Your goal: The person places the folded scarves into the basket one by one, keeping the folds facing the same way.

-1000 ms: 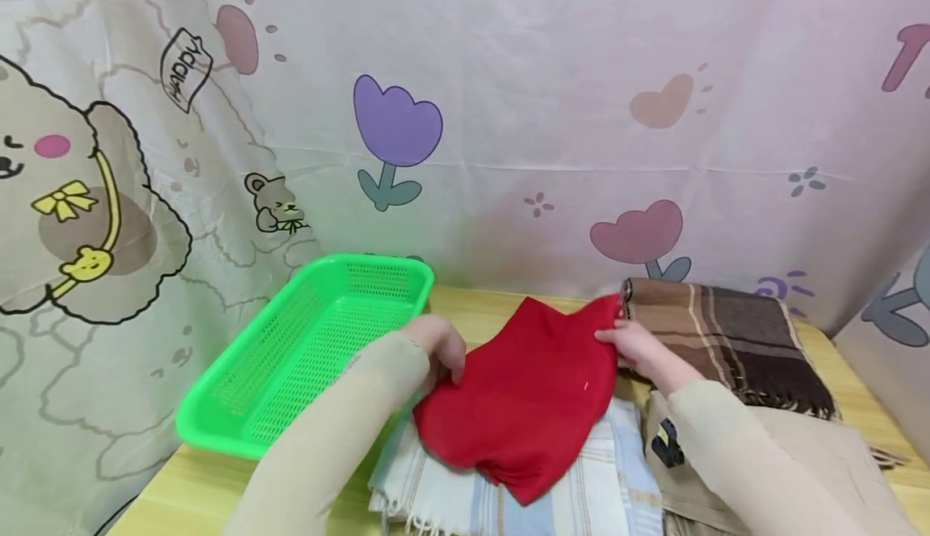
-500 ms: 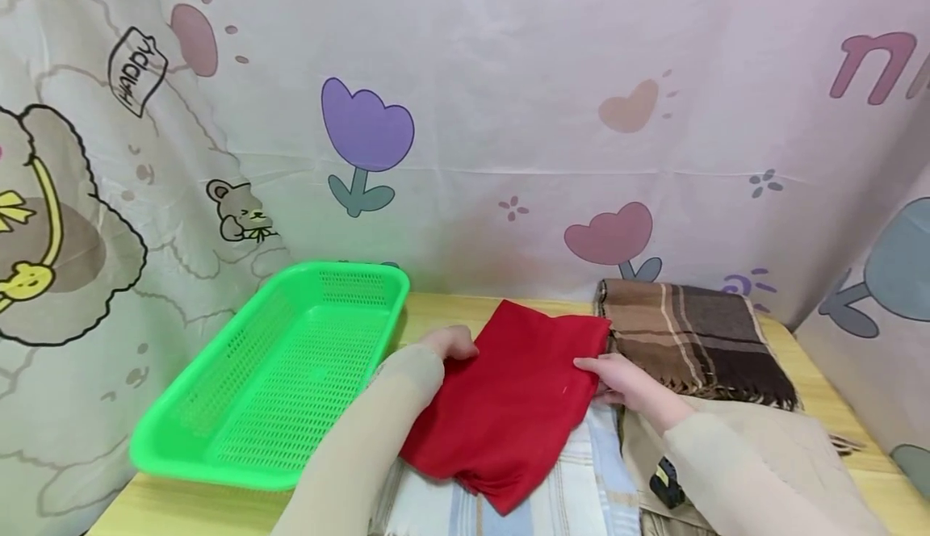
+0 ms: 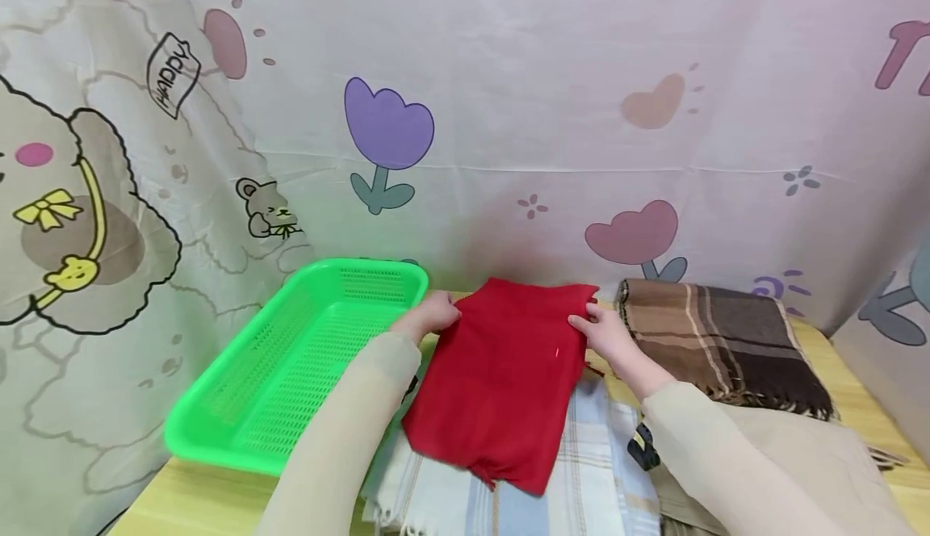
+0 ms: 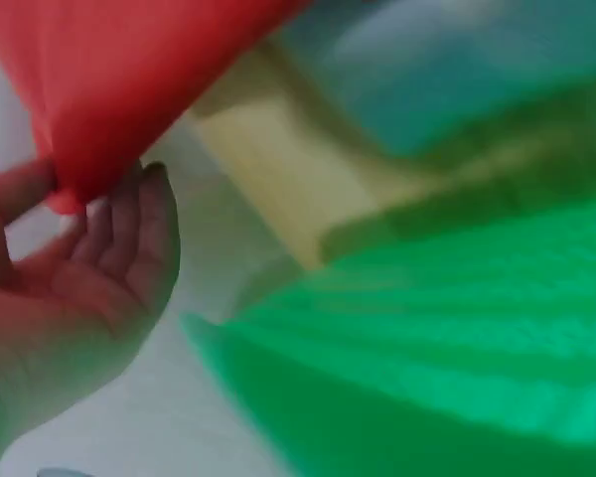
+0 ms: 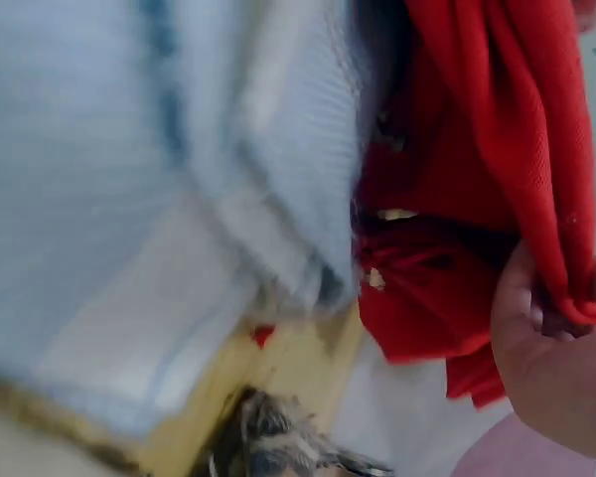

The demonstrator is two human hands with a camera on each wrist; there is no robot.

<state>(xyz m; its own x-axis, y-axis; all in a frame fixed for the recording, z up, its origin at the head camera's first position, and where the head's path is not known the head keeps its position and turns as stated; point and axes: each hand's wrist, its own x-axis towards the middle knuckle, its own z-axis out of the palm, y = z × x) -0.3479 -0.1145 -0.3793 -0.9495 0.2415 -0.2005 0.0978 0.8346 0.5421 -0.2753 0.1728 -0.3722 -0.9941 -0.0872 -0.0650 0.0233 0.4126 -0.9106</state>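
Two hands point(image 3: 436, 312), one soft red cloth point(image 3: 504, 383).
My left hand pinches the far left corner between thumb and fingers; my right hand point(image 3: 605, 331) grips the far right corner. The red cloth extends from my hands toward me, over the pale striped cloth point(image 3: 584, 455) and to the right of the green basket point(image 3: 218, 461); I cannot tell whether its near edge touches the layer beneath. Judging by the loose folds, I expect a light, limp fabric, neither fragile nor very slippery. Take hold at both far corners and keep the span taut; a single-point hold would probably let it sag and bunch.
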